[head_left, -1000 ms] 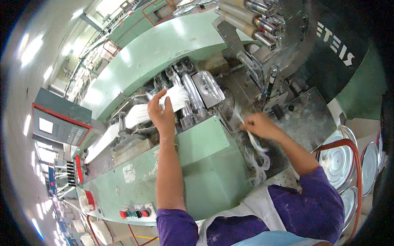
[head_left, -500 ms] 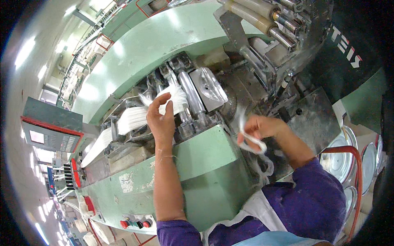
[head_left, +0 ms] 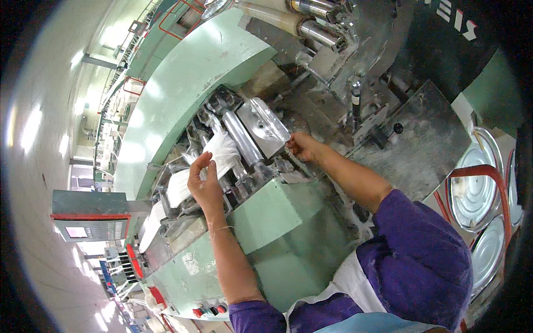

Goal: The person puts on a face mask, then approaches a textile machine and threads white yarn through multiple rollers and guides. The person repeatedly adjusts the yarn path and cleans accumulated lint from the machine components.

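Observation:
My left hand (head_left: 205, 182) hovers at the white fibre strands (head_left: 221, 152), which run into the rollers of a green machine. Its fingers are curved, with the thumb apart and nothing plainly held. My right hand (head_left: 304, 147) reaches to the shiny metal plate (head_left: 263, 125) beside a smooth steel roller (head_left: 242, 137). Its fingers are closed at the plate's near right corner, where their tips are partly hidden. More white strands (head_left: 151, 226) lead in from the left.
Green machine housing (head_left: 277, 213) stands close in front of my body. A raised roller arm (head_left: 316, 30) is at the top. To the left is a control panel (head_left: 91, 228); red buttons (head_left: 221, 308) sit below. Round metal lids (head_left: 474, 186) and a red rail (head_left: 488, 172) are at the right.
My right hand has moved left and away from me to the metal plate; the white fibre loop it held no longer shows in it. My left hand stays near the strands. The view has shifted.

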Demonstrator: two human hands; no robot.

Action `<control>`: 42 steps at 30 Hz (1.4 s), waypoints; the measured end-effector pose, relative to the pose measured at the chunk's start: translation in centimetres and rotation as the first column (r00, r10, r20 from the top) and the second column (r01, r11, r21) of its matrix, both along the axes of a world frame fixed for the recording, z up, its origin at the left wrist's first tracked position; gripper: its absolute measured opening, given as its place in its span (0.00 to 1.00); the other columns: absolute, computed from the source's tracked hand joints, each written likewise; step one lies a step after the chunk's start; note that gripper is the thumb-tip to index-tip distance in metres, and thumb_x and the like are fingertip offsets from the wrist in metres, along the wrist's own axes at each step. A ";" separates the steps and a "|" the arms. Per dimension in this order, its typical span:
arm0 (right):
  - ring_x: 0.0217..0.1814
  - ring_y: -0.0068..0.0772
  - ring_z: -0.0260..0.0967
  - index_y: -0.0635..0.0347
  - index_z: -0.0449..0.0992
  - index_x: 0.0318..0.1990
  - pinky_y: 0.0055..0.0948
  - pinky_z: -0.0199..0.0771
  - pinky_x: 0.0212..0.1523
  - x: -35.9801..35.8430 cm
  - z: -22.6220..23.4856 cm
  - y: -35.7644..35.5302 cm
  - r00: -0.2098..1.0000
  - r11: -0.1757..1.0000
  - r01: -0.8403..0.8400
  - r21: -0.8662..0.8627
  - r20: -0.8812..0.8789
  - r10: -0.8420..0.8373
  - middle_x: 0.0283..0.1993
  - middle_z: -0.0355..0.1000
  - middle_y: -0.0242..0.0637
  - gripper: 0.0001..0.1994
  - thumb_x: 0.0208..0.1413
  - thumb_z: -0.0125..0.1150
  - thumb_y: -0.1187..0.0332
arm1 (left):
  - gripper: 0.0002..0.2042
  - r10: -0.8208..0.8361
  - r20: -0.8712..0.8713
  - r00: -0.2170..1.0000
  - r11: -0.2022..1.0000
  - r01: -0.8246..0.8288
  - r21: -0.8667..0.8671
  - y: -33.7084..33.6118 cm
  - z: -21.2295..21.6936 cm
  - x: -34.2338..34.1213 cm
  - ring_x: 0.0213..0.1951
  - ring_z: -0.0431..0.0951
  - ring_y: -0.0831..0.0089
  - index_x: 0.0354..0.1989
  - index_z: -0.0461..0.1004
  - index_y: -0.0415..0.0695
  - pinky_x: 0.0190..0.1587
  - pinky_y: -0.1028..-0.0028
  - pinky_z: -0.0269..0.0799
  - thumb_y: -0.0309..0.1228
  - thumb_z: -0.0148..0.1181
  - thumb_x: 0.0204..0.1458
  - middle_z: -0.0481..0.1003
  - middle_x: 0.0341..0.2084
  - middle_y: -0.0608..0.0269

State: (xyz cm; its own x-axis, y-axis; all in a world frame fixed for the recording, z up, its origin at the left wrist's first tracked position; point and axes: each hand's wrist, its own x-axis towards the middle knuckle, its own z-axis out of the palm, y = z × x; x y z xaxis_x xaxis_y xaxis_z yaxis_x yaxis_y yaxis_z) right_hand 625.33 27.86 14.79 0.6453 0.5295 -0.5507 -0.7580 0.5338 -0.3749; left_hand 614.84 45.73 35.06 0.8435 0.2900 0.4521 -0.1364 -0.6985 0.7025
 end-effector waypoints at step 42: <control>0.39 0.35 0.71 0.69 0.72 0.45 0.29 0.71 0.41 2.8 6.9 -0.8 0.757 0.919 0.195 -0.341 0.648 0.080 0.38 0.73 0.42 0.28 0.28 0.66 0.73 | 0.09 -0.051 -0.089 0.995 0.999 0.050 -0.020 -0.4 0.0 0.1 0.37 0.75 0.75 0.37 0.76 0.38 0.45 0.76 0.67 0.22 0.57 0.47 0.77 0.32 0.62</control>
State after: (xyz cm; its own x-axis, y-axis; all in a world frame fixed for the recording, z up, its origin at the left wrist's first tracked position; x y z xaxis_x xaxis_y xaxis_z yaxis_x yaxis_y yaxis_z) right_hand 628.09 27.08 21.64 0.9353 0.3262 -0.1371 -0.2358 0.2859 -0.9288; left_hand 614.98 45.31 35.02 0.8940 0.2530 0.3698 -0.1077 -0.6798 0.7254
